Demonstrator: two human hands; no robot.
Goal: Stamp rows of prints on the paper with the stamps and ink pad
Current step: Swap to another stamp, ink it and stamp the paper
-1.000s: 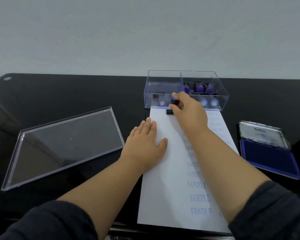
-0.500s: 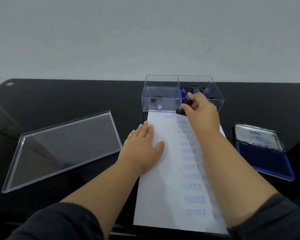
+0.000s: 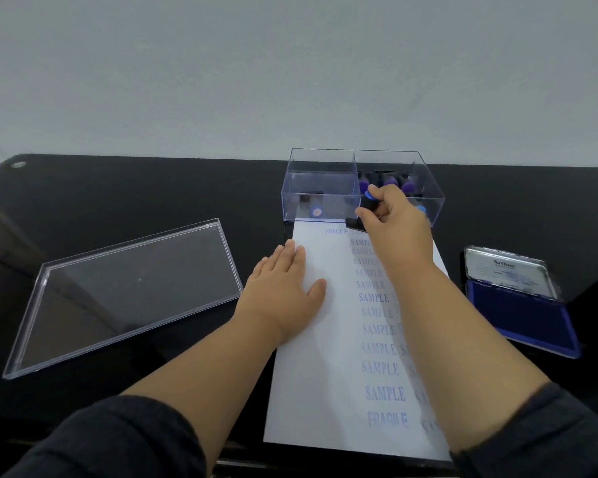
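The right hand (image 3: 394,225) grips the black blue-capped stamp (image 3: 365,210) at the white paper sheet's (image 3: 311,339) far edge, right of the FRAGILE print; the left hand (image 3: 283,288) lies flat, pinning the paper.

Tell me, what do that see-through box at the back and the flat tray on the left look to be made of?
The box looks like clear hard plastic, perhaps acrylic: stamps show through its walls and the edges catch a bluish light. The tray on the left seems the same glossy clear plastic, with the dark table showing through and reflections on it; glass cannot be ruled out.
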